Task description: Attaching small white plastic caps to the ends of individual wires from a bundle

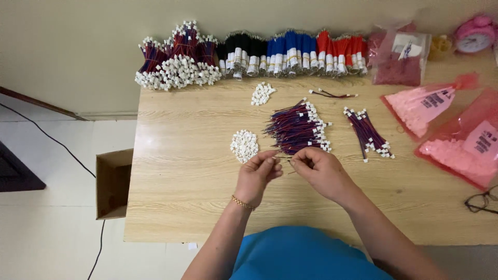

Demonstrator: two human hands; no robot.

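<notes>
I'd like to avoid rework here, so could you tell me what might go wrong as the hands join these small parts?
1. The left hand and right hand pinch thin wire ends between them; a wire might bend or go in wrongly.
2. The loose pile of white connectors lies right beside the left hand and could be scattered.
3. The wire bundle could tangle when one is pulled out.

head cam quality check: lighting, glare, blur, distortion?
Head view: soft even light on the pale wood-grain table, only faint shadows under the left hand and right hand; mild sheen on the pink plastic bags, no hard glare; the thin wire pinched between the fingers is too small to resolve; the far table edge bows, wide-angle distortion; the back row of bundled red, blue and black wires looks slightly soft.
</notes>
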